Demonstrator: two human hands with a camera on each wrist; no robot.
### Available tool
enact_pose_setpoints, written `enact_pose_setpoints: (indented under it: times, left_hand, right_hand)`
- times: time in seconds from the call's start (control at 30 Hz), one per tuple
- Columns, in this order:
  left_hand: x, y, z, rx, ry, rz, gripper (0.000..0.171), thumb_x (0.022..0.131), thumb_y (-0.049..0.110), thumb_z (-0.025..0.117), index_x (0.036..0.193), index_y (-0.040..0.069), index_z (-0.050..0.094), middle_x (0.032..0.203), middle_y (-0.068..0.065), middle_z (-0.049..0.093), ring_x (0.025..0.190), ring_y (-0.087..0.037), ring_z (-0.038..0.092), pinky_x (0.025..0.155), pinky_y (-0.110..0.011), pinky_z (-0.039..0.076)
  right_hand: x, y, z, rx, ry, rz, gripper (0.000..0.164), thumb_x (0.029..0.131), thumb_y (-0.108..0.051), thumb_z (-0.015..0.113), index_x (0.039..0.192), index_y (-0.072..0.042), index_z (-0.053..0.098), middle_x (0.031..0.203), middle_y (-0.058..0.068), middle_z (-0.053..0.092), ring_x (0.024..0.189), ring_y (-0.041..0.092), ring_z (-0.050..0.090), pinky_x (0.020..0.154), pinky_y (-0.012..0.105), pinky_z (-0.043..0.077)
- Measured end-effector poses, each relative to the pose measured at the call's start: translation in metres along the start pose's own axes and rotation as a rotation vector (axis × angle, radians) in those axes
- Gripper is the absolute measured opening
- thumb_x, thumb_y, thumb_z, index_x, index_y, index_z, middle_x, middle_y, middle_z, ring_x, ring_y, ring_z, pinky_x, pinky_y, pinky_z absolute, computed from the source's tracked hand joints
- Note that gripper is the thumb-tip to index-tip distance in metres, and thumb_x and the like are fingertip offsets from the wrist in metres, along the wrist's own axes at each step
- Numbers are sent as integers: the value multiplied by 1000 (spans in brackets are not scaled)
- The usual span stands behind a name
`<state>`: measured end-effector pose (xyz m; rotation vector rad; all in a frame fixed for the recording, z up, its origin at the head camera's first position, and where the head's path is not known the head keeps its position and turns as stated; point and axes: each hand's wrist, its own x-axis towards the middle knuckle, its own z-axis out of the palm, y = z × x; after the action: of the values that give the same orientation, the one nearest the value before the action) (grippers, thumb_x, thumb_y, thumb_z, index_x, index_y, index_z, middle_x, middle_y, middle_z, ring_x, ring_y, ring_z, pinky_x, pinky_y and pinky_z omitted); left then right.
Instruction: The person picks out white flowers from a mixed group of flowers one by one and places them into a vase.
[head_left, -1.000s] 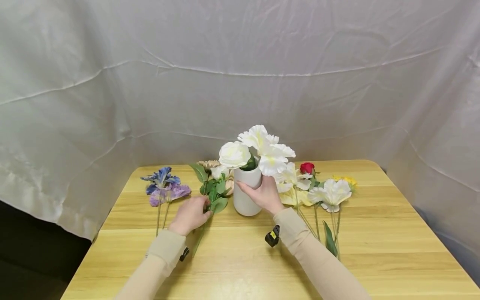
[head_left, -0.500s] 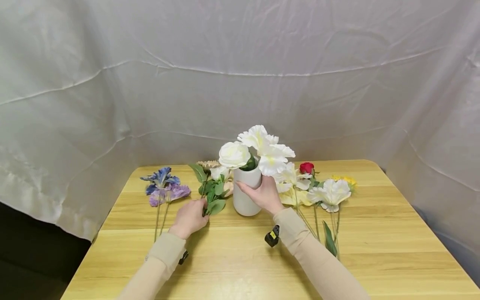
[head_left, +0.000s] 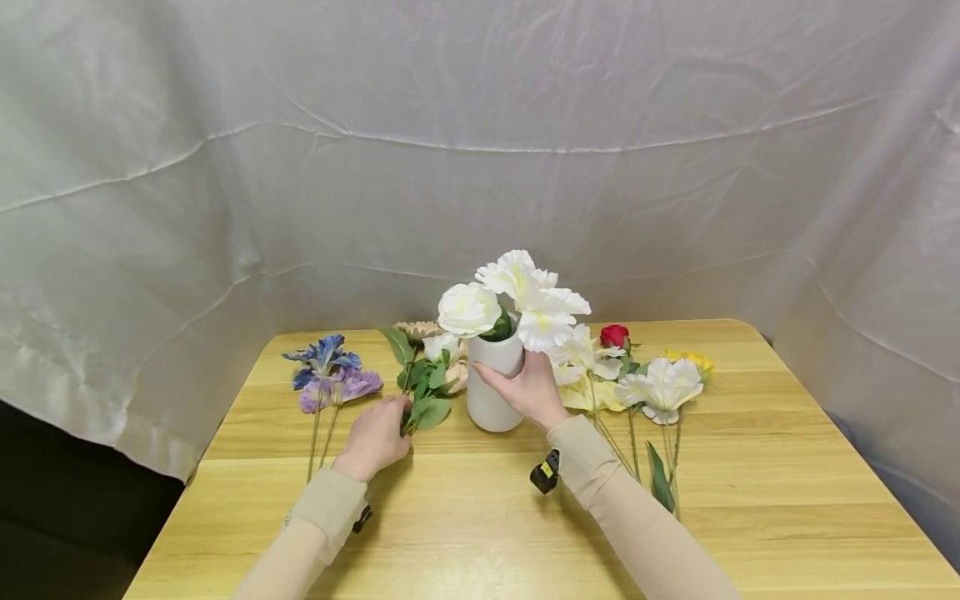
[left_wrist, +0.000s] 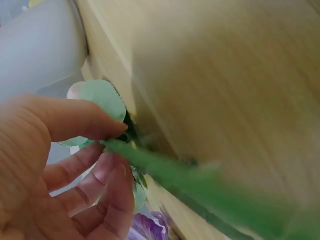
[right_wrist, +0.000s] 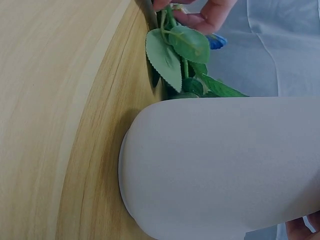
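A white vase [head_left: 489, 398] stands upright on the table, holding a round white flower [head_left: 467, 310] and a large ruffled white flower [head_left: 545, 318]. My right hand [head_left: 534, 392] grips its right side, thumb across the front. To the left of the vase, my left hand [head_left: 377, 436] pinches a green stem [left_wrist: 165, 167] between thumb and fingertips, close to the tabletop. Green leaves [head_left: 430, 412] spread beyond those fingers, and a white bloom [head_left: 444, 344] lies behind them. In the right wrist view the vase [right_wrist: 220, 165] fills much of the picture, with leaves [right_wrist: 190, 45] behind it.
Blue [head_left: 324, 354] and purple flowers [head_left: 348, 383] lie at the left of the wooden table [head_left: 480, 533]. On the right are pale yellow petals [head_left: 596, 396], a red rose [head_left: 614, 336], a white flower [head_left: 663, 387] and yellow flowers [head_left: 693, 360]. Grey cloth [head_left: 480, 200] hangs behind.
My left hand has shifted slightly left and toward me along the green stem, and the leaves by it have moved a little. The right hand and vase have stayed still.
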<state>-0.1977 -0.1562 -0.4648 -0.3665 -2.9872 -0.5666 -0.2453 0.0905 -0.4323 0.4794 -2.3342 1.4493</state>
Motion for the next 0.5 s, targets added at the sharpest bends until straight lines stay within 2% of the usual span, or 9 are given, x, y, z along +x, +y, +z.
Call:
enact_pose_setpoints:
  times: [0.13,0.23,0.33,0.5]
  left_hand:
    - [0,-2,-6,-94,12,-27,45,71,3,71,114,2,58,91,-10,61,75,-23,56,65,-41,50]
    - [-1,-4,-11,-165,8,-55,43,72,4,73,112,2,57,81,-8,57,66,-19,50,59,-36,45]
    - [-2,-6,-15,-208,-29,-100,35,74,7,75,103,3,57,73,-6,54,59,-17,48,56,-33,43]
    - [-4,-7,-17,-240,-116,-169,16,78,18,75,83,9,62,65,2,58,55,-13,52,57,-31,47]
  right_hand:
    - [0,0,0,0,-2,6,47,76,-39,76,100,-2,62,88,11,68,74,21,65,61,37,55]
    - [1,1,0,-1,-1,6,48,76,-40,76,101,-2,62,90,11,68,75,22,65,62,37,55]
    - [1,1,0,2,-2,2,49,76,-40,76,103,-2,62,91,12,68,76,22,65,64,38,55]
    - [1,1,0,5,-3,3,49,76,-40,76,103,-2,62,91,12,68,76,22,66,63,37,55]
